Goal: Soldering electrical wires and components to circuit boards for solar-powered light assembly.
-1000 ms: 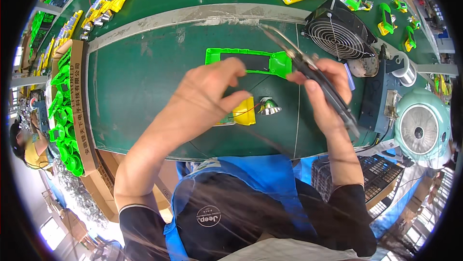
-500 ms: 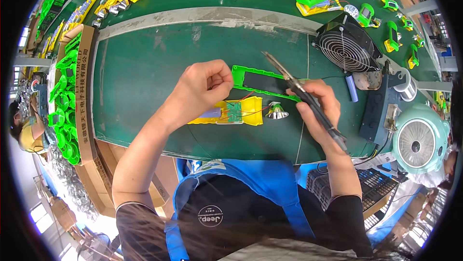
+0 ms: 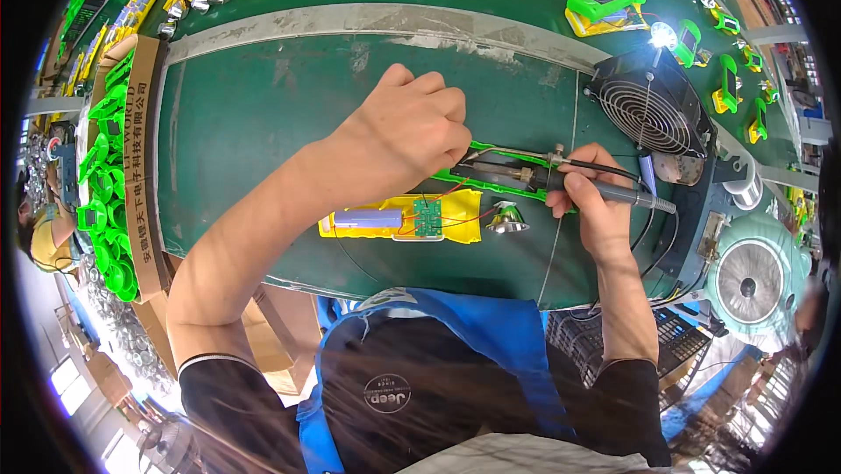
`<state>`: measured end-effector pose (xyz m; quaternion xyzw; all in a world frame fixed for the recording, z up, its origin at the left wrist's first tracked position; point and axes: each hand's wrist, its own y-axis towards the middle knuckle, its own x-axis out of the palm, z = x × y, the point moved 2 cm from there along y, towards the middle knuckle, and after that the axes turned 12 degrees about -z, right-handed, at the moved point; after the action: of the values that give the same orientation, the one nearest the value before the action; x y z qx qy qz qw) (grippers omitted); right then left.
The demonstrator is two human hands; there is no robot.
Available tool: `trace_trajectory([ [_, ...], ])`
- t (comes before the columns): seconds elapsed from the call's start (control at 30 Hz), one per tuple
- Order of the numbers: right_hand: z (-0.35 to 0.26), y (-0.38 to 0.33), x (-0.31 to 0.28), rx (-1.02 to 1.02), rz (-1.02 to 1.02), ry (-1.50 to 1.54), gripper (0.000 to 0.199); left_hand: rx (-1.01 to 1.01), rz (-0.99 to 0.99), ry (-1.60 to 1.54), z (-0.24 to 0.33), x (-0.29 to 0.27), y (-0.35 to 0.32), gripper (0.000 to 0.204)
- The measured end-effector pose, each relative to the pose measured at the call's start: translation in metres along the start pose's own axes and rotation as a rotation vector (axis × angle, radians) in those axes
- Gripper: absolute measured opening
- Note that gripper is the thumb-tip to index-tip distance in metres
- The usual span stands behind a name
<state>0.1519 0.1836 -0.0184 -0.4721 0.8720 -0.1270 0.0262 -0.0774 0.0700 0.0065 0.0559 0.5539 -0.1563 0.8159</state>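
My right hand point(image 3: 596, 204) is closed around the grey handle of a soldering iron point(image 3: 618, 194). The iron lies almost level over a green plastic casing point(image 3: 491, 187), its metal end pointing left. My left hand point(image 3: 416, 128) is closed at the casing's left end, near the iron's tip; whatever its fingers pinch is hidden behind them. Just below sits a yellow casing point(image 3: 460, 224) holding a blue battery cell point(image 3: 370, 218) and a green circuit board point(image 3: 427, 217), with red wires rising toward the green casing. A small shiny reflector point(image 3: 507, 218) stands at its right.
A cardboard box point(image 3: 144, 167) of green parts stands left. At right are a black fan point(image 3: 648, 106), a solder spool point(image 3: 745, 183), a blue-grey box unit point(image 3: 696, 211) and a mint-green fan point(image 3: 753, 272). Beyond the ledge stand lamp assemblies point(image 3: 604, 5), one reflector point(image 3: 663, 35) shining.
The soldering iron has swung from pointing up and left to nearly level over the green casing. My left hand has moved up and right over that casing's end. A reflector behind the fan now shines.
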Motion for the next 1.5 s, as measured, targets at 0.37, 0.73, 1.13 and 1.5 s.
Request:
trace_trajectory([
  [0.37, -0.006, 0.0, 0.001, 0.012, -0.086, -0.018, 0.014, -0.021, -0.043, 0.037, 0.003, -0.001, 0.004, 0.006],
  [0.73, -0.005, -0.01, -0.007, -0.024, -0.053, -0.032, 0.021, -0.031, -0.091, 0.072, 0.003, 0.0, 0.007, 0.006],
  [1.13, 0.012, -0.035, -0.017, -0.249, 0.107, 0.071, 0.027, -0.062, -0.134, 0.079, 0.008, -0.003, 0.008, 0.005],
  [1.5, 0.013, -0.048, -0.032, -0.296, 0.105, 0.009, 0.025, -0.058, -0.163, 0.082, 0.013, -0.011, 0.014, 0.009],
])
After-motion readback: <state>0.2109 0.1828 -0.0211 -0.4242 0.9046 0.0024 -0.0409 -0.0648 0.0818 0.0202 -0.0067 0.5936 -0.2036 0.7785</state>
